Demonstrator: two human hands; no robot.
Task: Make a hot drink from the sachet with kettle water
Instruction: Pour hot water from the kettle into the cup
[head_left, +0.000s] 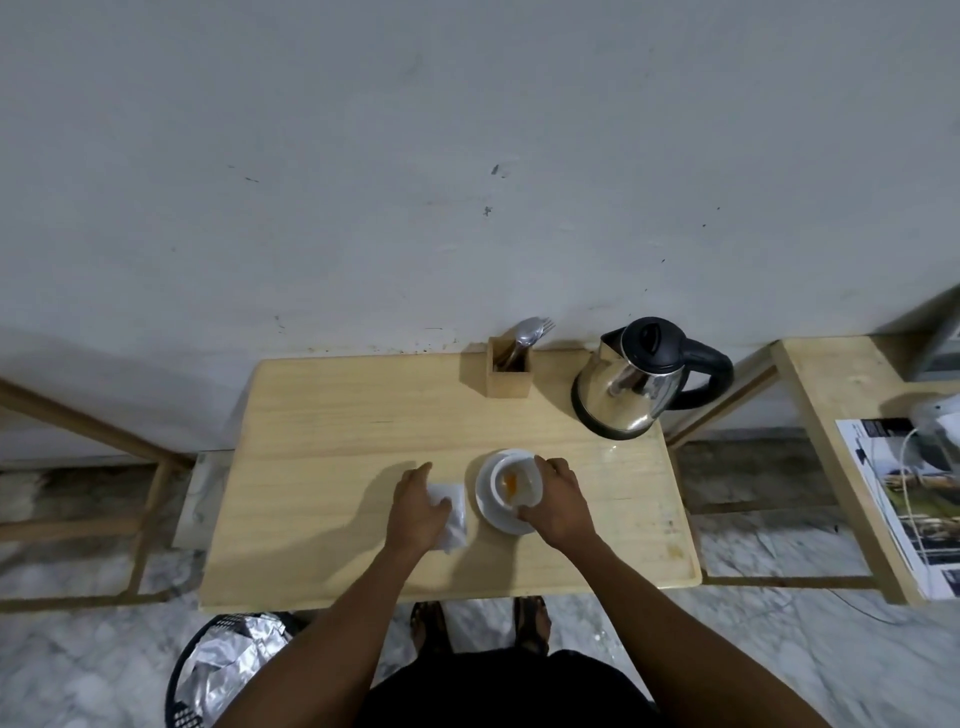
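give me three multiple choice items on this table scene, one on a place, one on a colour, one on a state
1. Where does the steel electric kettle with black handle stand on the pale wooden table?
A. far right corner
B. near left corner
C. centre

2. What colour is the residue in the white ceramic cup?
A. green
B. orange
C. blue

3. What is the right hand doing?
A. lifting the kettle
B. holding a fork
C. gripping the cup on the white round saucer

Key: 1 A, it sits by the wall at the right edge; 2 B, an orange smear shows inside; 3 C, its fingers wrap the cup's rim.
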